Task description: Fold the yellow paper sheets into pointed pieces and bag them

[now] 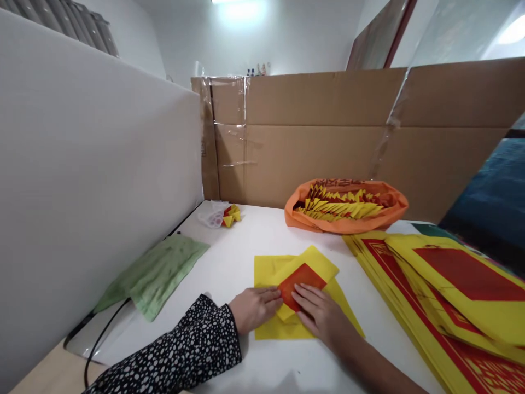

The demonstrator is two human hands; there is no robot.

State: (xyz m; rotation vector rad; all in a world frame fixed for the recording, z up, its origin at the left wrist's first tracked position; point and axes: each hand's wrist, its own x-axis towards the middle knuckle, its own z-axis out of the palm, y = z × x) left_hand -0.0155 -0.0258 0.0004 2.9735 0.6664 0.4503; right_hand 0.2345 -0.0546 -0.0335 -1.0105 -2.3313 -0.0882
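A yellow paper sheet with an orange-red square (304, 269) lies diagonally in front of me, over other yellow sheets (264, 328) on the white table. My left hand (257, 307) rests at the left corner of the red square, its fingers stretched out and close together, the thumb hidden. Across the lower right of the square, my right hand (318, 312) lies flat with its fingers slightly spread. Both hands touch the paper from above, and the fingertips of the two are a short way apart.
Behind the sheets, an orange bag (348, 225) is full of folded yellow-and-red paper pieces. Stacked yellow-and-red papers (463, 268) cover the right side. A green cloth (159, 273) and a black cable (102, 334) lie left; a clear plastic piece (213, 216) sits farther back. Cardboard (307, 148) stands behind.
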